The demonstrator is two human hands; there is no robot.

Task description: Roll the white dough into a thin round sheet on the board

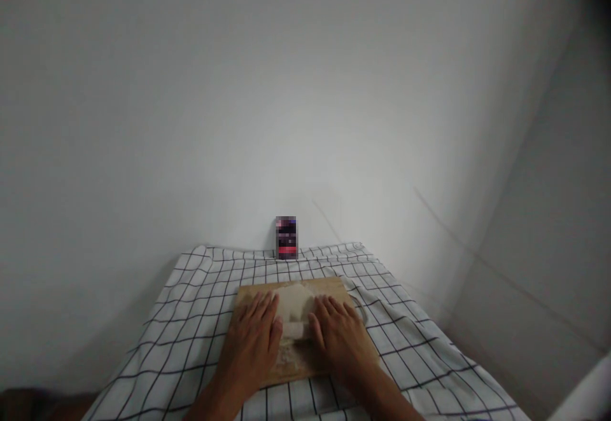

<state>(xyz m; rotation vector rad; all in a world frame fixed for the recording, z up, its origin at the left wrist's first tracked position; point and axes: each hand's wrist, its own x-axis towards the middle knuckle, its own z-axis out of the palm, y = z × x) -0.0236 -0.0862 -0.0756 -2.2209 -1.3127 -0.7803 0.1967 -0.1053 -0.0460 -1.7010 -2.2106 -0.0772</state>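
A flat sheet of pale dough point(294, 300) lies on a wooden board point(305, 370), with loose flour spread around it. Across the near part of the dough lies a pale rolling pin point(296, 330); its middle shows between my hands and its ends are hidden under them. My left hand point(255, 338) lies palm down over the pin's left end, fingers stretched forward. Over the right end rests my right hand point(340, 338), also palm down with its fingers extended. Both thumbs point inward beside the visible stretch of the pin. Neither hand is wrapped round it.
The board stands on a table covered by a white cloth with dark grid lines point(191, 319). At the back, a phone-like upright object point(286, 238) with a blurred front leans near the wall point(305, 122). A thin loop point(361, 308) sticks out at the board's right edge.
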